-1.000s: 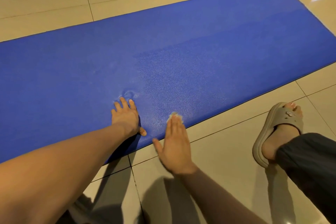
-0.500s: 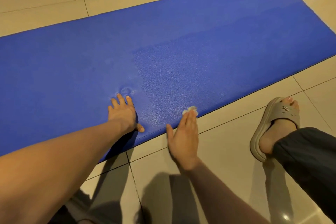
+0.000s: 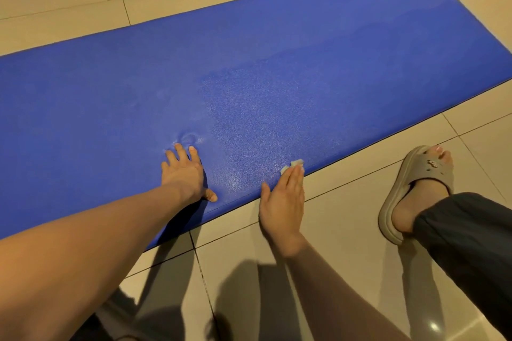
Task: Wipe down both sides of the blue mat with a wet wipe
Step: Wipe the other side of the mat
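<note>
The mat (image 3: 277, 63) lies flat on the tiled floor (image 3: 346, 243), the left hand (image 3: 184, 174) pressing it just inside its near edge with fingers spread, holding nothing, while the right hand (image 3: 282, 202), fingers straight and together, presses the crumpled wipe (image 3: 294, 164) onto that near edge.

Warm, fairly bright indoor light. Blue mat (image 3: 304, 63) evenly lit, with a grainy wet sheen near its near edge. White glare streak on the floor (image 3: 346, 230) beyond the mat's right end. Dark, overlapping arm shadows fall on tiles on the camera side of the mat. Mat edges bow slightly: wide-angle distortion. Focus sharp; left forearm (image 3: 83, 257), nearest the camera, soft.
</note>
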{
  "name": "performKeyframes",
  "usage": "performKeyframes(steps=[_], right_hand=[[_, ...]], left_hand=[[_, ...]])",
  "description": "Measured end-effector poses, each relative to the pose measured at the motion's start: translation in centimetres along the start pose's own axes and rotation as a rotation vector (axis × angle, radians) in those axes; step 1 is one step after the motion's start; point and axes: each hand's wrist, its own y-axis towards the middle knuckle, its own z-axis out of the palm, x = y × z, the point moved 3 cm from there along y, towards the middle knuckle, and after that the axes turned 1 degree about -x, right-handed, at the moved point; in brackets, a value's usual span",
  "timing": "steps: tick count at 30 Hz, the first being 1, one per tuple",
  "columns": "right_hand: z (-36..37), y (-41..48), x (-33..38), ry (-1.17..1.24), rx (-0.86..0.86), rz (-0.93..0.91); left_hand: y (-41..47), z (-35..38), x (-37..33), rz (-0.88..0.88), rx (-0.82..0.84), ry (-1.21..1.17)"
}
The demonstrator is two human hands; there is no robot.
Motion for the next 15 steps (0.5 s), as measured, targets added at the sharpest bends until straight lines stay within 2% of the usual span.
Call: performKeyframes(steps=[4, 7, 10, 12, 15], right_hand=[[0.3, -2.0, 0.0, -0.018, -0.09, -0.119], [-1.5, 1.2, -1.9, -0.027, -0.136, -0.199], [-3.1, 4.5, -3.2, -0.01, -0.111, -0.23], [-3.5, 5.5, -3.5, 0.078, -0.073, -0.149], [-2.8, 5.3, -3.5, 0.31, -0.069, 0.118]], left_hand=[[0.1, 0.0, -0.1, -0.004, 0.004, 0.007], [0.0, 0.1, 0.0, -0.002, -0.001, 0.006], [0.0, 0.0, 0.0, 0.0, -0.004, 0.009], [0.0, -0.1, -0.1, -0.005, -0.006, 0.009], [0.0, -0.2, -0.3, -0.019, 0.006, 0.017]])
